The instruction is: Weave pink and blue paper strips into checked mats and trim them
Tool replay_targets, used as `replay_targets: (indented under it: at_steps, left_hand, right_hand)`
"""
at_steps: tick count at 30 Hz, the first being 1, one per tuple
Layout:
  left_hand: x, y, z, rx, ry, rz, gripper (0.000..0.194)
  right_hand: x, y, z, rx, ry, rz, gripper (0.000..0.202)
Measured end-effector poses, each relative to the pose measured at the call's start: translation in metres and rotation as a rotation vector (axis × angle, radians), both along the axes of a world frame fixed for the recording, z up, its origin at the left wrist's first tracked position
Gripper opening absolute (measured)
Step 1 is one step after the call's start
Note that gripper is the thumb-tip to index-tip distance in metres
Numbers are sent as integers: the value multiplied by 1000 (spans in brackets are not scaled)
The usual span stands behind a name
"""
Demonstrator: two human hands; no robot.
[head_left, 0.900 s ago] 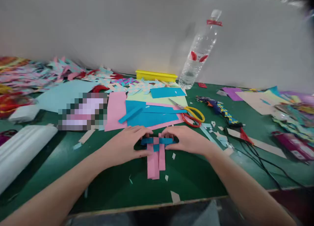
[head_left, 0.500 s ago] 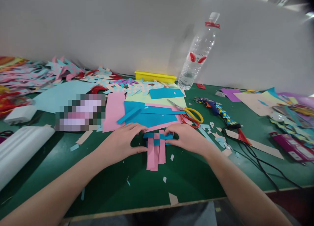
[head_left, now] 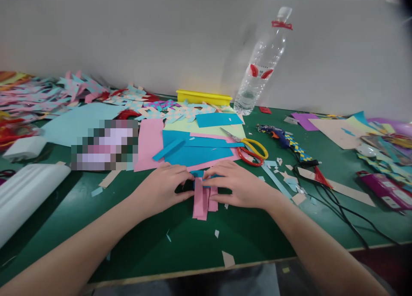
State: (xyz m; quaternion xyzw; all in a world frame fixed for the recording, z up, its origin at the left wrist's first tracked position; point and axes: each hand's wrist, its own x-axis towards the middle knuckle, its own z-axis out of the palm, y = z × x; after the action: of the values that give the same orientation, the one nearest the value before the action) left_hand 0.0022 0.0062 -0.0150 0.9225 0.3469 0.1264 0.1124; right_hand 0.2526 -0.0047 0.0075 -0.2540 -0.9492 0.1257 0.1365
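Observation:
Pink and blue paper strips woven together (head_left: 201, 199) lie on the green table between my hands, the pink ends pointing toward me. My left hand (head_left: 165, 184) pinches the left edge of this weave between thumb and fingers. Over its upper right part reaches my right hand (head_left: 233, 184), thumb and fingertips closed on the strips and covering much of the blue. Just beyond my hands are blue paper sheets (head_left: 202, 154) on a pink sheet (head_left: 149, 141). Scissors (head_left: 247, 149) with yellow and red handles rest to the right of them.
A tilted water bottle (head_left: 260, 68) stands near the grey wall, beside a yellow tray-like piece (head_left: 204, 98). At left are a blurred-out flat object (head_left: 104, 146) and a white roll (head_left: 32, 201). A glue gun (head_left: 283, 139), black cords (head_left: 341, 214) and paper scraps lie at right.
My right hand has moved left and slightly down over the weave, from its right edge onto the pink strips. My left hand stays at the left edge. The view has shifted slightly.

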Motion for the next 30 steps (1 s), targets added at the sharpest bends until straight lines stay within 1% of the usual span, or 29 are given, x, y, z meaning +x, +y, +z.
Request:
replay_targets:
  at_steps: [6,10,13,19,23,26,30]
  left_hand:
    - [1,0,-2,18,4,10,14]
    - [-1,1,-2,15,13,25,14]
    - [-2,1,0,22,21,27,15]
    - [-3,-1,3,39,29,16,15]
    - [-4,-1,5,41,46,1,17]
    - [-6,0,6,55,58,-4,16]
    - [-8,-1,7,61,74,11,15]
  right_hand:
    - [1,1,-7,44,-66,26,31]
    - [1,0,-4,96,-75,35,29]
    - [0,-2,0,116,-37,42,32]
    - [-1,-5,2,25,-64,75,30]
    - [1,-4,2,-5,-52,63,28]
    - [2,-2,1,-27,-23,58,27]
    - [-1,0,-2,-28,84,14,30]
